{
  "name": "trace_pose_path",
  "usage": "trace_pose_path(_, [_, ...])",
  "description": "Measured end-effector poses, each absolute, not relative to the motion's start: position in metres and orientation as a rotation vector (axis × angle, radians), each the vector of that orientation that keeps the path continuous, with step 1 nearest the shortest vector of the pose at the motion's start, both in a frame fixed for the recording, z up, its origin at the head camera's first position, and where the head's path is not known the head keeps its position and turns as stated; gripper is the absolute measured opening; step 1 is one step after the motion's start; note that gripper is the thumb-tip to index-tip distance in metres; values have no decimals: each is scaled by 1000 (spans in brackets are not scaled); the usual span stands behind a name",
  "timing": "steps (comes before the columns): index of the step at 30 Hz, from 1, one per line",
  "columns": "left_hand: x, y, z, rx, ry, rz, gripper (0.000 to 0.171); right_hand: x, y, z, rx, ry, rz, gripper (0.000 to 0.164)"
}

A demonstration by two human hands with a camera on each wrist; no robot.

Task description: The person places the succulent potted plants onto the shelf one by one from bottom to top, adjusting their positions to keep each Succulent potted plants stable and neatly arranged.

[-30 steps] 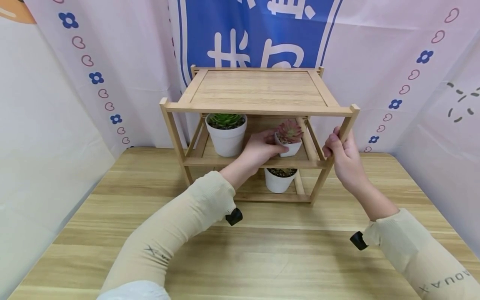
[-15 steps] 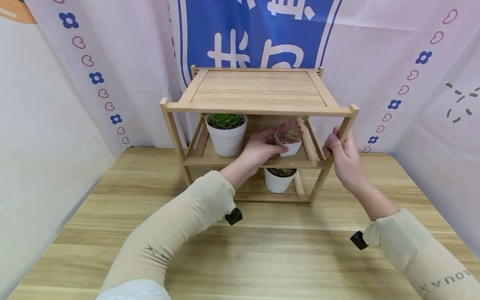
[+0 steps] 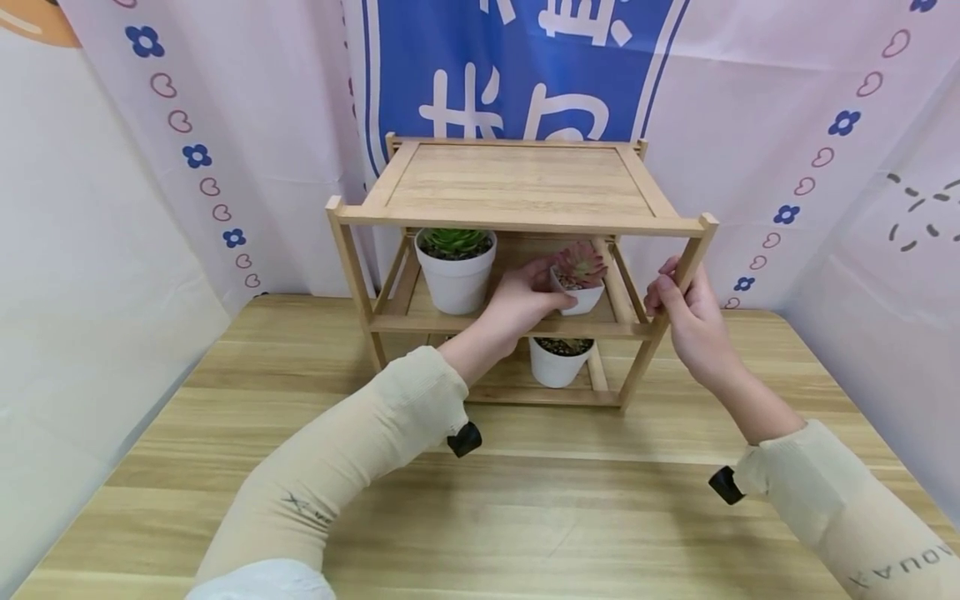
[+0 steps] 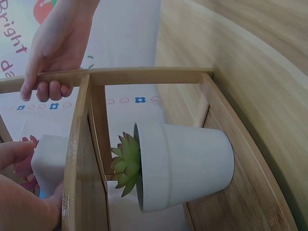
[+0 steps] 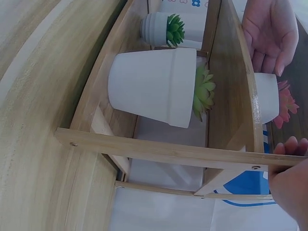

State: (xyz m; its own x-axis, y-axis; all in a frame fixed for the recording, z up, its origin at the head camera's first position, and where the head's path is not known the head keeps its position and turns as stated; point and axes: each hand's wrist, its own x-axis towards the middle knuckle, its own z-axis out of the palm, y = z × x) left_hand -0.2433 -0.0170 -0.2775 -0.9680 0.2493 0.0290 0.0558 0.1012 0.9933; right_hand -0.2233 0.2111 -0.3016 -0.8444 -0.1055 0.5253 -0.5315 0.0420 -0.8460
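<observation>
On the middle tier of a wooden rack (image 3: 517,183) stands a small white pot with a pink succulent (image 3: 580,296). My left hand (image 3: 517,302) reaches in and pinches this pot from its left, thumb at the front; part of the fingers is hidden behind it. My right hand (image 3: 697,329) grips the rack's front right post, its fingers curled round the wood, as the left wrist view also shows. To the left on that tier sits a larger white pot with a green succulent (image 3: 456,282). Below, another white pot (image 5: 149,89) with a green succulent rests on the bottom tier.
A small ribbed white pot (image 5: 155,30) with a green plant stands further along the bottom tier in the right wrist view. The rack stands on a wood-grain table (image 3: 540,517). Behind it hangs a patterned curtain (image 3: 750,108) with a blue panel.
The head view has shifted slightly. Both hands keep their hold on the pot and the post, and the pots stay in place.
</observation>
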Motion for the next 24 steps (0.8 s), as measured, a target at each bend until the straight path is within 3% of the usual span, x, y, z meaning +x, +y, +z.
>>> trace_pose_path(16, [-226,-20,-275,261,2180,1994,81,-218,220,-306,676,-2026,1843,25])
trace_pose_path(24, [-216,-23,-277,304,2166,2028,82,-210,225,-309,685,-2042,1829,42])
